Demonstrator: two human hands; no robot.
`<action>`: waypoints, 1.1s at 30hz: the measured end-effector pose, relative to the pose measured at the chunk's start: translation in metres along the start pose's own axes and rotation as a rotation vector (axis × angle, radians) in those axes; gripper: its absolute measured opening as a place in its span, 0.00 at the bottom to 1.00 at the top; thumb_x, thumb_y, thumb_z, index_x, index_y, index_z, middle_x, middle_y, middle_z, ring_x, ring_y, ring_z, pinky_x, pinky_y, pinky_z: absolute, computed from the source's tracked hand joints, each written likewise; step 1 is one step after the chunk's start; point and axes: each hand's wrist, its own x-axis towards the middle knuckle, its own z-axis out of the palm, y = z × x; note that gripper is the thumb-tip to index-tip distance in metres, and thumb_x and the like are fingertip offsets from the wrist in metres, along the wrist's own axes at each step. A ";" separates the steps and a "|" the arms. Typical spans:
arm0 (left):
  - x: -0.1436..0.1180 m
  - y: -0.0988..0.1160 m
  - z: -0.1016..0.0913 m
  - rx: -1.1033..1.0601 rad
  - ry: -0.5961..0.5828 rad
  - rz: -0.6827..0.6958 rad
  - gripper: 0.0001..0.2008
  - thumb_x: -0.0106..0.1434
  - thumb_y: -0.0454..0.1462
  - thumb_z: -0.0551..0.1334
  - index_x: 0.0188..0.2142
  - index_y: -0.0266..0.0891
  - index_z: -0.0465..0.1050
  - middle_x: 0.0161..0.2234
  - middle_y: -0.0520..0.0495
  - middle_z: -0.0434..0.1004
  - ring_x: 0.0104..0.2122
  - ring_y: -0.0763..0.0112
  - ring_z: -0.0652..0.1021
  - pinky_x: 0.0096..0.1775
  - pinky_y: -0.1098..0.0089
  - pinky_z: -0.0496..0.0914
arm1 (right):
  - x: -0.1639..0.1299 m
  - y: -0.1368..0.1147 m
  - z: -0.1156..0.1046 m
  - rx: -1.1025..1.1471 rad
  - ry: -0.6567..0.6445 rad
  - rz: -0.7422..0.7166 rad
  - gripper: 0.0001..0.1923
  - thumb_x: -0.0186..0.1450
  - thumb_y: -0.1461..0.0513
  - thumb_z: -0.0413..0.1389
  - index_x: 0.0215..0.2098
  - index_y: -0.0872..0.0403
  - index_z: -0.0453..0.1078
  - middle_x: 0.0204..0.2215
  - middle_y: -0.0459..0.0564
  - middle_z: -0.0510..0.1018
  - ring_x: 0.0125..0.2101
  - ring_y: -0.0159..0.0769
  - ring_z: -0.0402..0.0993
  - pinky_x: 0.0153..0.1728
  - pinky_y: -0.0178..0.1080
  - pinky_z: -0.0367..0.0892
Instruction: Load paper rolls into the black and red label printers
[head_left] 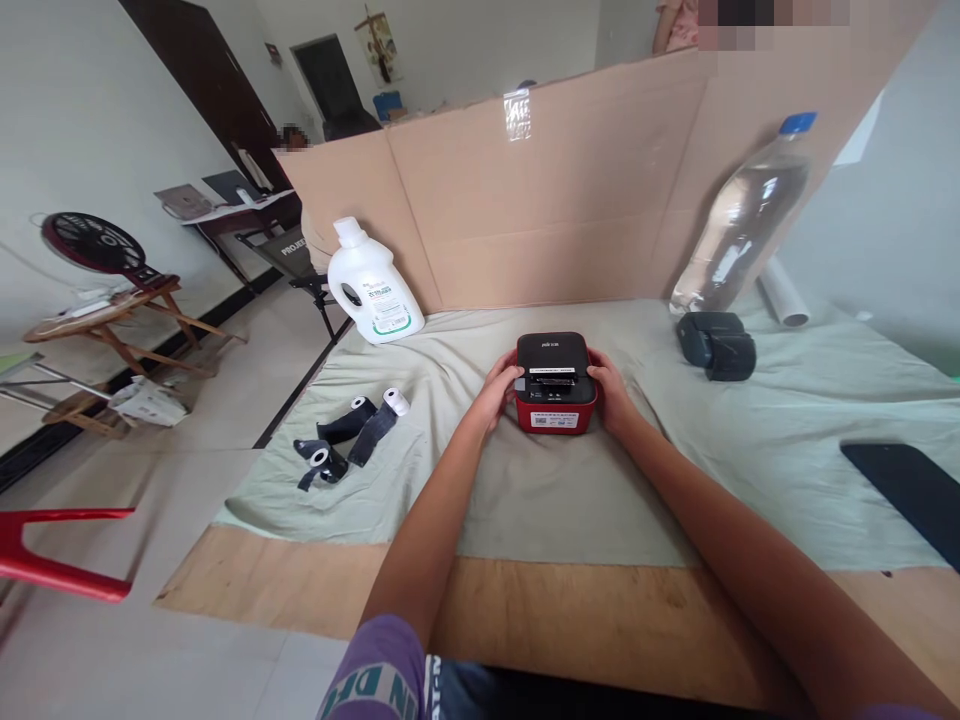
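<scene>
Head view: the left hand (495, 392) and the right hand (613, 392) grip a boxy red-and-black plastic printer (556, 418) from opposite sides, fingers curled along its flanks and thumbs at the upper edges. The printer sits upright near the middle of a wrinkled pale-green cloth (555, 505), its white label facing the person. Left of it, well apart from the left hand, lie three small black-and-white paper rolls (373, 433), their dark ends partly unwound. Beyond them stands a white plastic jug with a handle (379, 290). Farther to the right, a chunky black device (716, 345) lies just in front of a large clear bottle with a blue cap (750, 220), with a white tube (784, 290) beside the bottle. Nearer the person, at far right, lies a flat black slab (904, 490). Behind everything on the cloth rises a brown cardboard screen (555, 210).
</scene>
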 end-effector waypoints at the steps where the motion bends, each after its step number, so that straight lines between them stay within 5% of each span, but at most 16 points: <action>1: -0.001 0.001 0.000 0.000 -0.008 -0.016 0.29 0.57 0.42 0.66 0.59 0.49 0.71 0.55 0.50 0.77 0.52 0.62 0.77 0.48 0.67 0.71 | -0.001 0.000 0.001 0.012 -0.009 -0.002 0.25 0.60 0.49 0.57 0.55 0.43 0.69 0.56 0.43 0.76 0.59 0.47 0.70 0.59 0.49 0.67; 7: -0.001 0.010 0.002 -0.022 -0.028 -0.084 0.28 0.59 0.52 0.66 0.57 0.50 0.72 0.54 0.49 0.78 0.55 0.57 0.76 0.50 0.65 0.70 | -0.005 -0.002 0.003 0.029 -0.040 -0.001 0.31 0.63 0.38 0.53 0.58 0.42 0.68 0.57 0.44 0.76 0.60 0.48 0.69 0.58 0.51 0.68; 12: 0.002 0.011 0.001 -0.024 -0.039 -0.092 0.29 0.57 0.51 0.67 0.58 0.50 0.71 0.55 0.49 0.77 0.53 0.59 0.77 0.50 0.64 0.70 | -0.003 -0.003 0.003 -0.042 -0.042 0.006 0.33 0.62 0.34 0.50 0.58 0.40 0.69 0.54 0.43 0.78 0.61 0.50 0.68 0.57 0.52 0.69; 23: -0.005 0.007 0.002 0.011 -0.026 -0.025 0.29 0.55 0.37 0.65 0.58 0.49 0.71 0.56 0.51 0.76 0.53 0.61 0.76 0.49 0.66 0.71 | 0.001 -0.005 -0.002 -0.008 -0.018 0.084 0.24 0.57 0.53 0.57 0.52 0.43 0.71 0.53 0.43 0.78 0.53 0.47 0.74 0.52 0.48 0.72; 33: -0.003 0.004 -0.001 0.010 0.004 -0.026 0.27 0.55 0.39 0.67 0.55 0.50 0.73 0.56 0.50 0.76 0.53 0.61 0.76 0.51 0.65 0.71 | 0.001 0.001 -0.003 -0.029 0.012 0.021 0.22 0.58 0.52 0.57 0.51 0.44 0.72 0.51 0.43 0.80 0.52 0.46 0.75 0.54 0.48 0.70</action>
